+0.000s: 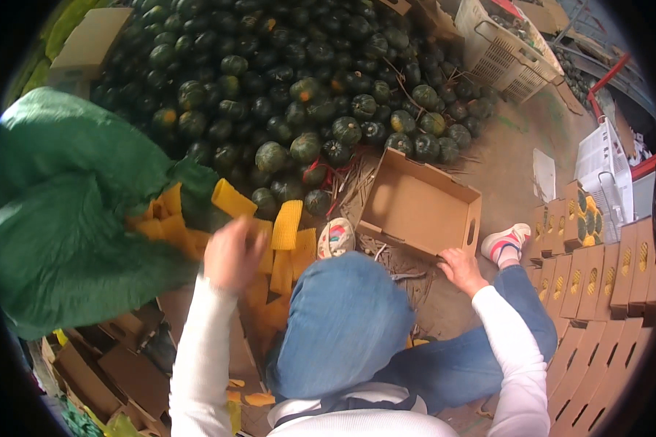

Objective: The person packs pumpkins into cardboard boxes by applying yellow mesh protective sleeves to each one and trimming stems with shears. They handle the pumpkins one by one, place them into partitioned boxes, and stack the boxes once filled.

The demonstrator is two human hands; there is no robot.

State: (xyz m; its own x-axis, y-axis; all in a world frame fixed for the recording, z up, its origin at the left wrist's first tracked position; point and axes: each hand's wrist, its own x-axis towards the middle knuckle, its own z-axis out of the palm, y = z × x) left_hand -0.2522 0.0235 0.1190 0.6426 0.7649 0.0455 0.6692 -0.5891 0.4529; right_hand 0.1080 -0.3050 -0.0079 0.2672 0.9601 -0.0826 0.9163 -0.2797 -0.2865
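In front of me an open cardboard box (pixel 415 202) sits tilted on the floor, with no contents visible in it. My right hand (pixel 462 270) has its fingers over the box's near rim, by the corner with the hand slot. My left hand (pixel 235 254) is blurred by motion over a heap of yellow foam net sleeves (pixel 287 225). Its fingers look curled, but whether a sleeve is between them cannot be told. More yellow sleeves (pixel 169 226) spill from the mouth of a large green plastic sack (pixel 71 218) on my left.
A big pile of dark green squashes (pixel 284 98) spreads beyond the box. Stacked cardboard boxes (pixel 585 278), some showing netted squashes, stand at right. A cream plastic crate (pixel 508 54) is at the far right. Flattened or empty cardboard boxes (pixel 109 366) lie at lower left.
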